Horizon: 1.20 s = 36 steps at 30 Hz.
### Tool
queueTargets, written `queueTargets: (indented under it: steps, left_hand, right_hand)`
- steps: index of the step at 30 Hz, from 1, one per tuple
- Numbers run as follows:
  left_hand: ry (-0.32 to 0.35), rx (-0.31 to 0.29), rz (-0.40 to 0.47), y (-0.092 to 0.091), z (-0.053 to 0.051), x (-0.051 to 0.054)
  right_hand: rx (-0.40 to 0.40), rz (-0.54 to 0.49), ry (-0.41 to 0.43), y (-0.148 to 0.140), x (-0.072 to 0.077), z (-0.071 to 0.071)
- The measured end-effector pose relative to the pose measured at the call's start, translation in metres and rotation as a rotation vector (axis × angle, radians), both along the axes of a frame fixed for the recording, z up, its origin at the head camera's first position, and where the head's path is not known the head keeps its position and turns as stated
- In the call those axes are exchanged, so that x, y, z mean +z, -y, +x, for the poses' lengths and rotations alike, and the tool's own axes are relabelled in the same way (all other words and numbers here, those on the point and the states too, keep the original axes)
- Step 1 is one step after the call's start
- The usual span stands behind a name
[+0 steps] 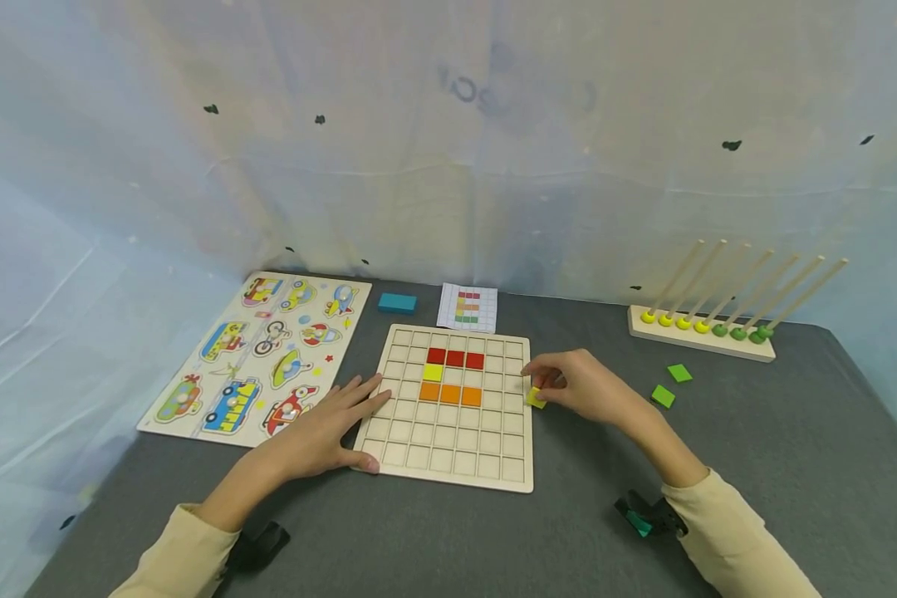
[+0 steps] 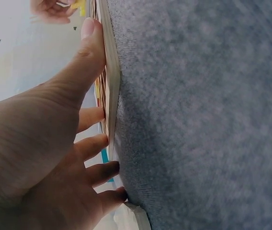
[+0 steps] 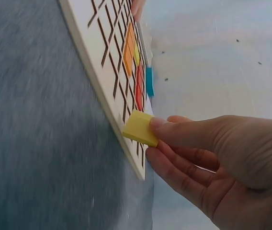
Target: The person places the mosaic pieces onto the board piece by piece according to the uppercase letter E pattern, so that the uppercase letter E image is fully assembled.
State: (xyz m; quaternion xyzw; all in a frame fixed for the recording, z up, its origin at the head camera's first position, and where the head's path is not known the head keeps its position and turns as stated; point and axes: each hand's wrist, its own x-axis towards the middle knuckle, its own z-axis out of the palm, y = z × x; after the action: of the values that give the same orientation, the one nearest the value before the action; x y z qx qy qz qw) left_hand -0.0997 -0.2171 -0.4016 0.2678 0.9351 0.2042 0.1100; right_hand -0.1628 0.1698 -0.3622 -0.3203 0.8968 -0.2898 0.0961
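The wooden grid board [image 1: 456,461] lies mid-table, bearing a row of red tiles [image 1: 455,359], one yellow tile [image 1: 433,372] under its left end and a row of orange tiles [image 1: 450,394] below. My left hand [image 1: 314,436] rests on the board's left edge, fingers spread, thumb at the lower left corner; in the left wrist view the hand [image 2: 54,139] lies along that edge. At the right edge my right hand [image 1: 585,386] pinches a yellow square tile [image 3: 140,128] between thumb and fingers, as the right wrist view shows.
A puzzle board with vehicle pictures [image 1: 239,365] lies at left. Behind the grid are a blue block [image 1: 397,303] and a pattern card [image 1: 486,309]. Two green tiles [image 1: 663,396] lie at right, below a peg stand [image 1: 703,339] with yellow and green beads.
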Motion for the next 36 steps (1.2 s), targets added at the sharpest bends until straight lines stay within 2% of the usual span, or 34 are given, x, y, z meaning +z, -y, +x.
queueTargets:
  steps: [11, 25, 29, 36]
  left_hand:
    - [-0.003, -0.005, 0.006, -0.001, -0.001, -0.001]
    - [-0.006, -0.008, 0.007, 0.001, 0.001, 0.001]
    - [-0.007, -0.011, 0.011, 0.001, 0.001, 0.001]
    - [-0.009, -0.01, 0.009, 0.001, 0.0, 0.0]
  right_hand:
    - [0.085, -0.064, -0.008, 0.038, -0.004, -0.002]
    - [0.161, -0.132, 0.047, 0.087, -0.007, -0.004]
    - [0.165, -0.143, 0.067, 0.099, -0.009, -0.004]
    - [0.156, -0.147, 0.052, 0.122, -0.012, -0.001]
